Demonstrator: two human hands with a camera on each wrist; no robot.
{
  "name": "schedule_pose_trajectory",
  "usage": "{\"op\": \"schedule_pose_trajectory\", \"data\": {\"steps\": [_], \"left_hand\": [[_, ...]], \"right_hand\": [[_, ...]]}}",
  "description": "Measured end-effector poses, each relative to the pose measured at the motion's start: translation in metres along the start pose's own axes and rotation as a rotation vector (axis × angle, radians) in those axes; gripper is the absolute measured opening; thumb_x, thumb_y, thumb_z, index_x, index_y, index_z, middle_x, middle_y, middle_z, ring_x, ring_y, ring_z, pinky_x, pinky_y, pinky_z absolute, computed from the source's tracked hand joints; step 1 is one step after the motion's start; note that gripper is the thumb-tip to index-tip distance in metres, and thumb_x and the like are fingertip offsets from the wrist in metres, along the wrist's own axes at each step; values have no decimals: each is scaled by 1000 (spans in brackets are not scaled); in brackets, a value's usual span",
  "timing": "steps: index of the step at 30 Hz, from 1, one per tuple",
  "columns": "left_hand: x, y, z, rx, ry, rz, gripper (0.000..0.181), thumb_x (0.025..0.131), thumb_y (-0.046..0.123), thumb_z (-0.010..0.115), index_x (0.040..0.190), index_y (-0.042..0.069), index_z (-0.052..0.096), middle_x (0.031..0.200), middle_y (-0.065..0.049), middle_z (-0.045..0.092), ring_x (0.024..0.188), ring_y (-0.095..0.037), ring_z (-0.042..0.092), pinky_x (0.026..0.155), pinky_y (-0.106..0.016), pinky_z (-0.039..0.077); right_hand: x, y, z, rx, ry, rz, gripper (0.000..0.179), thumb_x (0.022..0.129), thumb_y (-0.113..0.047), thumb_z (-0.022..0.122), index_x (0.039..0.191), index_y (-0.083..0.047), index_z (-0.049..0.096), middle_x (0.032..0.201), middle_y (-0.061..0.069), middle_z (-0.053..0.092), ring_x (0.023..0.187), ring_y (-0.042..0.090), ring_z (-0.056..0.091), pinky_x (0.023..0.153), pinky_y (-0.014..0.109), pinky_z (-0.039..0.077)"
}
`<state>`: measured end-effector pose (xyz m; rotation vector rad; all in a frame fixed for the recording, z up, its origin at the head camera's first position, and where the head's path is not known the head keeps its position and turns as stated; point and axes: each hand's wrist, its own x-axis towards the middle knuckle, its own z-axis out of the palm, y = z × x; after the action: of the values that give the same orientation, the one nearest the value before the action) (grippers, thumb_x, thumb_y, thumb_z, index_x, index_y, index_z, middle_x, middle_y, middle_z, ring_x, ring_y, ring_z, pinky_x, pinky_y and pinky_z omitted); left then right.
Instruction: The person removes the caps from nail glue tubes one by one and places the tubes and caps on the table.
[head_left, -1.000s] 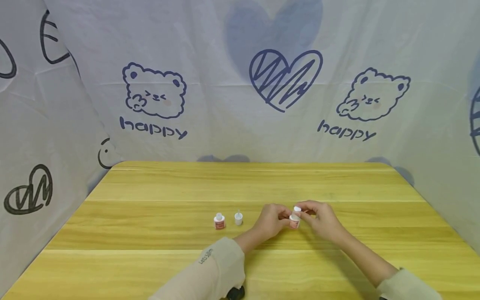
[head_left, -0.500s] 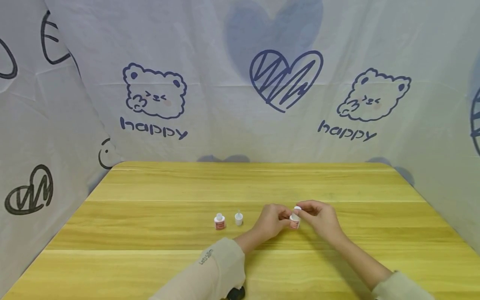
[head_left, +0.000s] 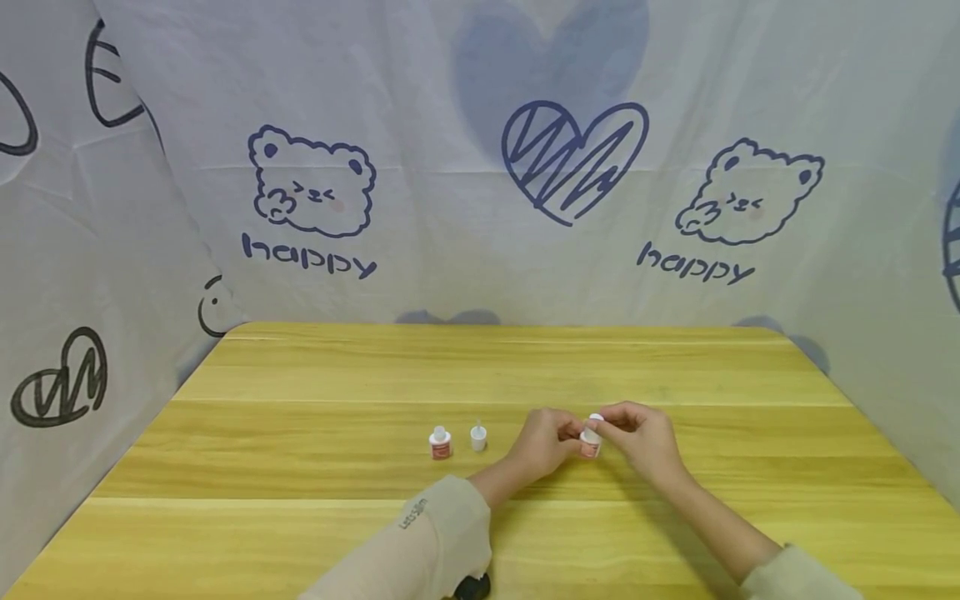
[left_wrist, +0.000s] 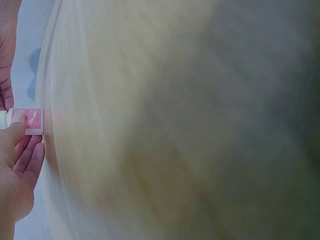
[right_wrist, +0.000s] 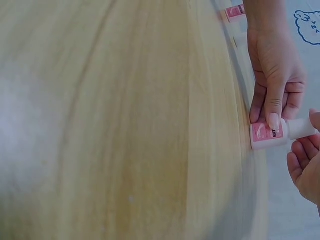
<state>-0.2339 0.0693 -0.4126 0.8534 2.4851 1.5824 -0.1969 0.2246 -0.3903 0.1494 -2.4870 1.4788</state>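
Nearest me, my beige sleeves (head_left: pixel 450 529), L cuff w/ lettering; a small black thing (head_left: pixel 472 587), mostly hidden, pokes out under it. Beyond the cuffs, both hands are pinching: my L hand (head_left: pixel 542 437) holds the body of a small white plastic bottle w/ pink-red label (head_left: pixel 589 449), upright btwn my hands; my R hand (head_left: pixel 647 435) has its white cylindrical cap (head_left: pixel 596 418), at the neck. Can't tell if the base touches the pale wood-grain surface (head_left: pixel 337 483). L of my L hand: loose white round cap w/ thin stem up (head_left: pixel 477 438), then an uncapped white bottle w/ red label (head_left: pixel 440 445). Far behind my hands, white cloth w/ blue bears & hearts (head_left: pixel 442 217).
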Motion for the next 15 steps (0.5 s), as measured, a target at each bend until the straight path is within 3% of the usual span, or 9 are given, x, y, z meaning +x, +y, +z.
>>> {"op": "schedule_pose_trajectory", "data": {"steps": [15], "left_hand": [[1,-2,0,13,1,15,15,79,8,71,90,-2,72,84,-12,73,73,-9,68,62,-9,49]], "right_hand": [[2,-5,-5,-45,-64,29,22,85,-16,68,96,3,70,97,18,70,78,2,63,67,16,52]]}}
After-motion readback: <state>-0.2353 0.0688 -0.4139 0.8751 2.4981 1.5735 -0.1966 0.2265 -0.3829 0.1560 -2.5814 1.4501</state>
